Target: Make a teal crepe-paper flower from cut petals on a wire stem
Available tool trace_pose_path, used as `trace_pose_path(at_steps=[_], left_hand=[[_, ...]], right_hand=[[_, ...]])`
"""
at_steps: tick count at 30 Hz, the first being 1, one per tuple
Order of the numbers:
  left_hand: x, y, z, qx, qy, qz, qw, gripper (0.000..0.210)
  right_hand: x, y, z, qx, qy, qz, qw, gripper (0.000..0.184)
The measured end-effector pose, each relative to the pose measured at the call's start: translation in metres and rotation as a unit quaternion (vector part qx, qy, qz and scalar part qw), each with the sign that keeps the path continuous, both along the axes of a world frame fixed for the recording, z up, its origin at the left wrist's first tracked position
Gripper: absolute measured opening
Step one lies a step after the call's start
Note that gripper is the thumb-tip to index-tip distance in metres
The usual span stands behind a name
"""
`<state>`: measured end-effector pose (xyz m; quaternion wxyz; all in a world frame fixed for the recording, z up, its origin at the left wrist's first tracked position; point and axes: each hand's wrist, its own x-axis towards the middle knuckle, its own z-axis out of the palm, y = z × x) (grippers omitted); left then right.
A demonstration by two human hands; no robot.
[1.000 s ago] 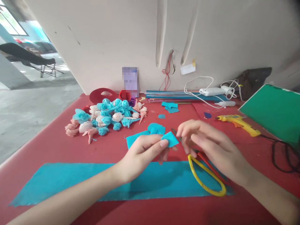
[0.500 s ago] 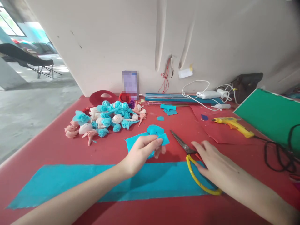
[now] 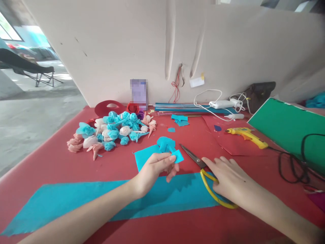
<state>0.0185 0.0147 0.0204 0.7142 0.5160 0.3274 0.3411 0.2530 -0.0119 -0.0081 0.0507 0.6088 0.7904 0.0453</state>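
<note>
Blue paper piece (image 3: pixel 179 156) was clamped between thumb and fingers of our left hand (image 3: pixel 153 170), above the counter (image 3: pixel 177 230). Our right hand (image 3: pixel 228 178) lay over the scissors (image 3: pixel 199 161); whether its fingers gripped, we couldn't tell. Far left, we had paper flowers (image 3: pixel 113 134); far right, a yellow glue gun (image 3: pixel 251 136).

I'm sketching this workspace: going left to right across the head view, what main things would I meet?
Black chair, pile of artificial roses, small blue paper piece in the left hand, right hand at the scissors, green board.
</note>
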Motion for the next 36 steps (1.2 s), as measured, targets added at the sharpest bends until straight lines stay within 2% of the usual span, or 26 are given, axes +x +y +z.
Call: trace_pose_path(at_steps=[12,16,18,21,24,27,29,30,33,34,36], left_hand=[[-0.008,0.003,0.026,-0.07,-0.171,0.026,0.982,0.026],[-0.01,0.006,0.027,-0.079,-0.212,0.033,0.973,0.029],[-0.011,0.007,0.027,-0.082,-0.228,0.034,0.97,0.03],[-0.013,0.01,0.028,-0.085,-0.247,0.037,0.965,0.032],[-0.017,0.013,0.032,-0.088,-0.262,0.044,0.96,0.035],[-0.02,0.016,0.036,-0.089,-0.273,0.055,0.956,0.039],[-0.021,0.017,0.037,-0.092,-0.279,0.063,0.954,0.042],[-0.022,0.018,0.038,-0.095,-0.281,0.068,0.953,0.044],[-0.023,0.021,0.037,-0.107,-0.284,0.086,0.949,0.046],[-0.023,0.022,0.036,-0.111,-0.286,0.093,0.947,0.045],[-0.023,0.025,0.034,-0.117,-0.289,0.109,0.944,0.044]], right_hand=[[-0.007,0.011,0.012,0.009,0.084,-0.016,0.996,0.04],[0.0,0.011,0.019,0.047,0.145,-0.011,0.988,0.043],[0.0,0.012,0.027,0.062,0.244,-0.008,0.968,0.044],[-0.008,0.016,0.043,0.023,0.457,-0.024,0.889,0.035],[-0.025,0.018,0.058,-0.048,0.601,-0.061,0.796,0.026],[-0.04,0.017,0.066,-0.149,0.714,-0.052,0.682,0.02],[-0.047,0.016,0.066,-0.236,0.747,-0.021,0.621,0.014],[-0.05,0.015,0.064,-0.287,0.762,-0.005,0.581,0.014],[-0.056,0.017,0.054,-0.421,0.783,0.068,0.452,0.034],[-0.058,0.019,0.049,-0.456,0.773,0.103,0.429,0.04],[-0.058,0.023,0.039,-0.5,0.739,0.159,0.422,0.036]])
